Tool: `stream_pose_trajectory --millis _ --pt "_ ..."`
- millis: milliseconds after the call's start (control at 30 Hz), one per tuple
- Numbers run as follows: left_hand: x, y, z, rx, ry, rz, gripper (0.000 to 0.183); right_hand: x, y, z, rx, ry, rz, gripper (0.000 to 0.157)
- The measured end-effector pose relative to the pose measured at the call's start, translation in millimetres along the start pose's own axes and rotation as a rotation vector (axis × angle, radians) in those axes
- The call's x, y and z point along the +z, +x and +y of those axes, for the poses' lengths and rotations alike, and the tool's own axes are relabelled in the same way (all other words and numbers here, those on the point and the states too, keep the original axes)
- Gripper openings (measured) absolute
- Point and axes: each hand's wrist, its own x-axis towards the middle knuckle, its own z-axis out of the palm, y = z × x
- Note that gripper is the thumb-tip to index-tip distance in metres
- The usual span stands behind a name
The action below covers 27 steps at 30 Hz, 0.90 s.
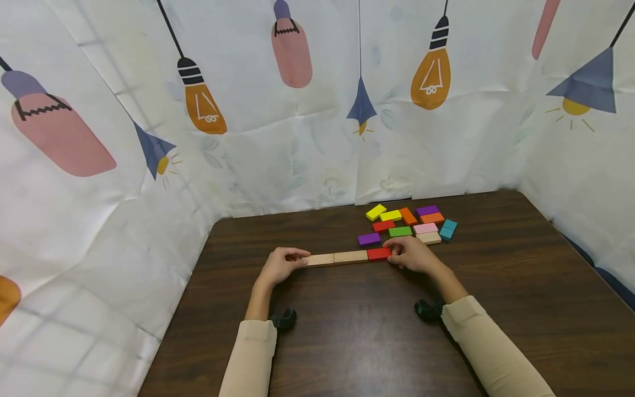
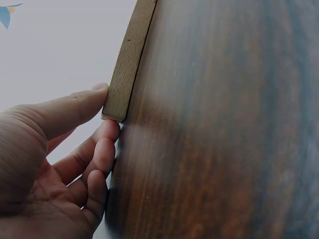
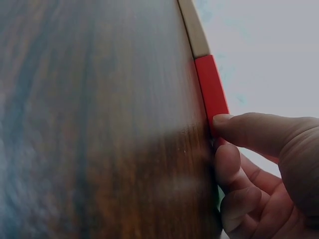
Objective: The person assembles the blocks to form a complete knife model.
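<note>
Three blocks lie end to end in a row on the dark table: a plain wooden block (image 1: 319,260) on the left, a second wooden block (image 1: 350,257) in the middle and a red block (image 1: 379,253) on the right. My left hand (image 1: 280,266) holds the outer end of the left wooden block, its thumb (image 2: 94,99) at the edge and curled fingers low against the end. At the other end of the row, my right hand (image 1: 413,255) pinches the red block, with the thumb (image 3: 239,127) over its near face. My right index finger is mostly hidden.
Behind the right hand lies a loose group of coloured blocks, among them a green block (image 1: 400,232), a purple block (image 1: 369,240), a pink block (image 1: 425,228) and teal blocks (image 1: 448,230). A patterned white curtain (image 1: 307,165) hangs around the table (image 1: 347,331).
</note>
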Motion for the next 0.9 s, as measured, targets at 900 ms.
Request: stream_pose_trajectory --millis 900 --pt "0.4 0.5 -1.5 0.001 0.008 0.004 0.018 -0.6 -0.3 0.9 0.005 0.031 -0.018 0.033"
